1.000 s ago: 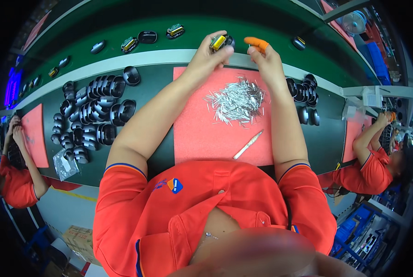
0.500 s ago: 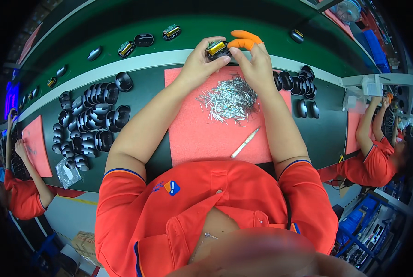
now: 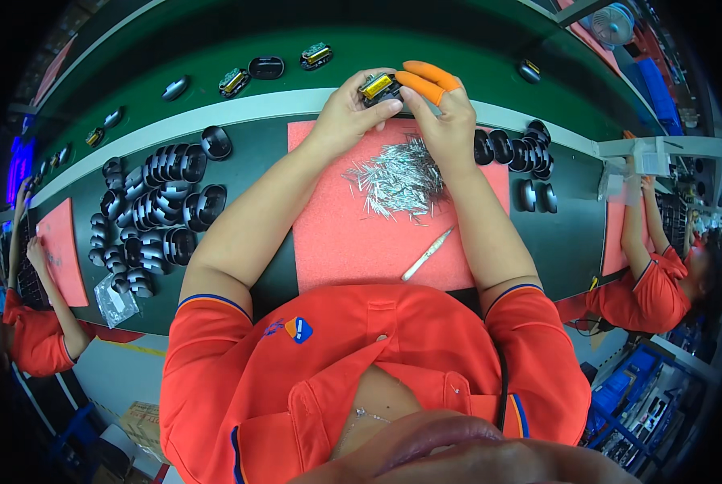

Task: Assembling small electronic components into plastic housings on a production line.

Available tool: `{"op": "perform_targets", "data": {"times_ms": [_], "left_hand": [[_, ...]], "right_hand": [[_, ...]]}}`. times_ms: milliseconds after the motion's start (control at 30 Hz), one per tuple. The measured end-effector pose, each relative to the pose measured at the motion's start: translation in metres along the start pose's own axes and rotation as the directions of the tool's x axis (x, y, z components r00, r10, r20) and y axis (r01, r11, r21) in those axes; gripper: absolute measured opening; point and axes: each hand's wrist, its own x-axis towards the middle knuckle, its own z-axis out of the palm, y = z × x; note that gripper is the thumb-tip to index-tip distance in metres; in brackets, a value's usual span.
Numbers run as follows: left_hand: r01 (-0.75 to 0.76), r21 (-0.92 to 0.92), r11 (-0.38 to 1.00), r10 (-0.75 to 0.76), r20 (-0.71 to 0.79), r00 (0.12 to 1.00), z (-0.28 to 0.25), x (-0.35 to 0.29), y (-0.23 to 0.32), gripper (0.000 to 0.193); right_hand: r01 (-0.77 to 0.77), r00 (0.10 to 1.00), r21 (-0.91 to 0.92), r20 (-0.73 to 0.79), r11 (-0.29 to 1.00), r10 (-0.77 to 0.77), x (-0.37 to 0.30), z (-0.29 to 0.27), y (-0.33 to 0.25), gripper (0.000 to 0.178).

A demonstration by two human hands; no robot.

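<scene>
The left hand is closing around the unit, a black case with a yellow cell in it, and is holding it over the far edge of the pink mat, near the pale rail. Thumb and fingers are gripping it from the sides, which is leaving its yellow face bare, probably to keep that face in sight and within reach. The right hand is reaching in from the other side, its tips narrowing at the unit's right end; whether they are pinching anything there I cannot tell. Orange covers are sheathing two of its fingers, perhaps for grip or protection. Silvery pins are lying heaped on the mat just below both hands, likely for short reaches, and the pink is making them easy to see. A slim pale tool is resting apart from the heap, nearer the body. Black shells are standing in close rows on the counter, seemingly to save room while leaving the middle free.
</scene>
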Motion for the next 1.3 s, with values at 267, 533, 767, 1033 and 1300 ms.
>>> {"op": "perform_targets", "data": {"times_ms": [267,533,767,1033,1300], "left_hand": [[-0.040,0.063,0.997,0.042,-0.027,0.999,-0.003,0.003,-0.007,0.051],[-0.110,0.287,0.952,0.148,-0.116,0.982,-0.009,0.007,-0.019,0.048],[-0.082,0.339,0.937,0.161,-0.213,0.964,-0.005,0.003,-0.017,0.047],[-0.019,0.288,0.957,0.075,-0.185,0.980,0.001,-0.001,-0.007,0.046],[-0.083,0.201,0.976,0.112,-0.139,0.984,0.006,-0.005,-0.001,0.050]], "right_hand": [[-0.105,0.991,0.150,0.095,0.983,0.091,-0.001,-0.004,-0.008,0.024],[-0.198,0.976,0.146,0.126,0.969,0.181,-0.010,0.008,-0.014,0.027],[-0.137,0.987,0.128,0.099,0.982,0.125,-0.017,0.011,-0.013,0.027],[-0.160,0.975,0.095,0.170,0.983,0.142,-0.008,0.004,-0.011,0.029],[-0.156,0.983,0.120,0.116,0.980,0.142,-0.011,0.003,-0.024,0.028]]}}
